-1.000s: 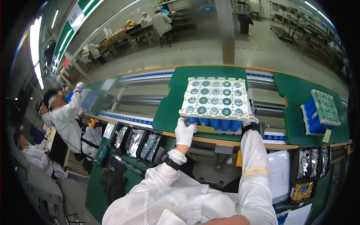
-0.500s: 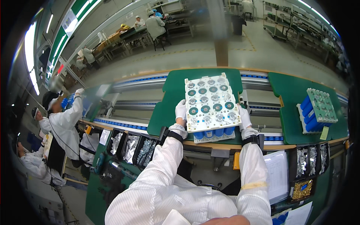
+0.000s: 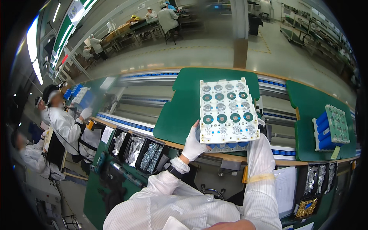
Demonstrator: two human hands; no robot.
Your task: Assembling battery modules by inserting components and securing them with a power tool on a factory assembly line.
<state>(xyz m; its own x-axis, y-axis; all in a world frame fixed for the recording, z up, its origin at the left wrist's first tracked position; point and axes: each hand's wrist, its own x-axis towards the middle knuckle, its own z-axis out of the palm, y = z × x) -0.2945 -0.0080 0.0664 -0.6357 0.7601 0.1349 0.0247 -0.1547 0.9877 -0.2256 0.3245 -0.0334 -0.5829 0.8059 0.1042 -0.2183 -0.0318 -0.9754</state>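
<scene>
A short dark handwritten mark stands near the lower right corner of the white top plate on the battery block (image 3: 226,111). Small pale characters (image 3: 110,176) show on something dark on the table (image 3: 92,197), at the left. The paper sheet (image 3: 284,188) at the right carries faint rows of print, and the small paper (image 3: 107,134) beside the left trays has lines too tiny to read.

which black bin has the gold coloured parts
The lower-right bin, below the right-hand row of three: its parts are gold; the others hold silver.
</scene>
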